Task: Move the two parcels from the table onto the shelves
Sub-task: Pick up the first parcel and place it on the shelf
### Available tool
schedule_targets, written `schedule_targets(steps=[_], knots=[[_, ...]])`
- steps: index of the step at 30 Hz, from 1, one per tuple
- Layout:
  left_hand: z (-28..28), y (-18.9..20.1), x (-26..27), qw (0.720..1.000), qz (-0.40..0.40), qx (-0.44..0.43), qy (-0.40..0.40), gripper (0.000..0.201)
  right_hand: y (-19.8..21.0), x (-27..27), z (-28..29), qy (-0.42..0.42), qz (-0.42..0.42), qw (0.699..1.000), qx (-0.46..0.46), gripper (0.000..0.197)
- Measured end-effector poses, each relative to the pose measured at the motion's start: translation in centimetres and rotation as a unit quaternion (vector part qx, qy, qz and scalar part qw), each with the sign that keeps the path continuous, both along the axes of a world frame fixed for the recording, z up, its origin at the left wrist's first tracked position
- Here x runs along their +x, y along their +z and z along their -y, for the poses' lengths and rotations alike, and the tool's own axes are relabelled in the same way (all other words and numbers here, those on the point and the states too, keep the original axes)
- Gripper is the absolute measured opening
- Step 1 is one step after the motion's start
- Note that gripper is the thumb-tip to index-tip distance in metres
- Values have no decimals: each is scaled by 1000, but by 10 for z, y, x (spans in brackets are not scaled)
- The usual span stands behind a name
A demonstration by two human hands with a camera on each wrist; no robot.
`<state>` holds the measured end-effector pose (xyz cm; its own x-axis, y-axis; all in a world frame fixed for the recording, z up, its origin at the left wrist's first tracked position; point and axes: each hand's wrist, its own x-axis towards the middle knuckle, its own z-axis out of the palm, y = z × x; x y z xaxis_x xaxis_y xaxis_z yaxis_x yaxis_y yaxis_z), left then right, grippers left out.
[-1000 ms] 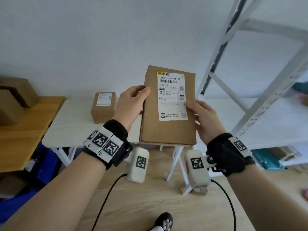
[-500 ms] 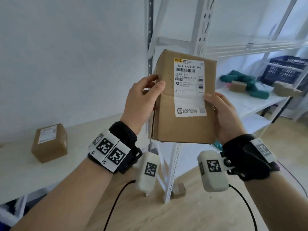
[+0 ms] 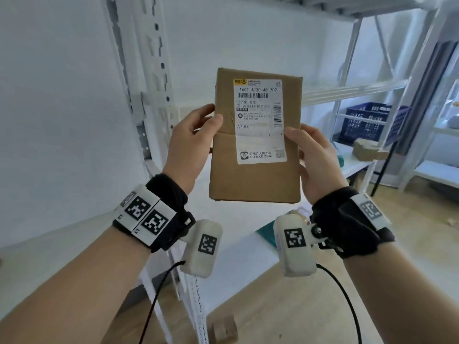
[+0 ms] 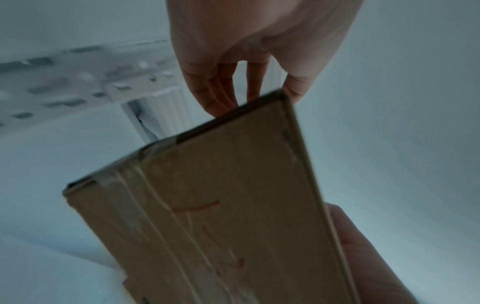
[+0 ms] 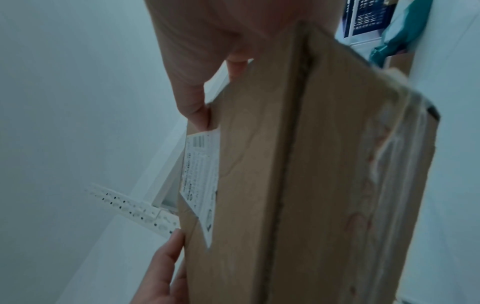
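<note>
A flat brown cardboard parcel (image 3: pixel 255 175) with a white shipping label (image 3: pixel 260 125) is held upright in the air in front of the white metal shelves (image 3: pixel 347 89). My left hand (image 3: pixel 198 137) grips its left edge, thumb on the front and fingers behind. My right hand (image 3: pixel 310 150) grips the right edge the same way. In the left wrist view the left hand (image 4: pixel 233 67) pinches the parcel (image 4: pixel 221 216) at its end. In the right wrist view the right hand (image 5: pixel 197 61) holds the parcel (image 5: pixel 298 185). The second parcel is out of view.
A perforated white shelf upright (image 3: pixel 154 78) stands just left of the parcel. On the shelves to the right are a blue crate (image 3: pixel 372 122) and a small cardboard box (image 3: pixel 367 150). Something teal (image 3: pixel 267 232) lies on a lower shelf board. A small box (image 3: pixel 223 328) sits on the wooden floor.
The view has swung right, from the table to the shelves. Both hands carried the parcel along, holding it as before. The small parcel on the table has passed out of view.
</note>
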<state>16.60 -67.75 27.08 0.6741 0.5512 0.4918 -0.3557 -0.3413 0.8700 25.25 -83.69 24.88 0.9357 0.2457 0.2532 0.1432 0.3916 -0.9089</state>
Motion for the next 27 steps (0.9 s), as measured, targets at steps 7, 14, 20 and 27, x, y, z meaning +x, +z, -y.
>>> schedule_targets(steps=[7,14,20,27], knots=[[51,34,84,997,73,-7,9,14,49,96,46,-17,40,999,0,24],[72,50,166,996,84,13,8,12,69,179,63,-4,63,998,-6,17],[75,52,247,994,108,17,-12,17,73,256,70,18,86,996,4,9],[74,82,364,987,158,-2,-44,28,109,376,72,32,124,992,3,8]])
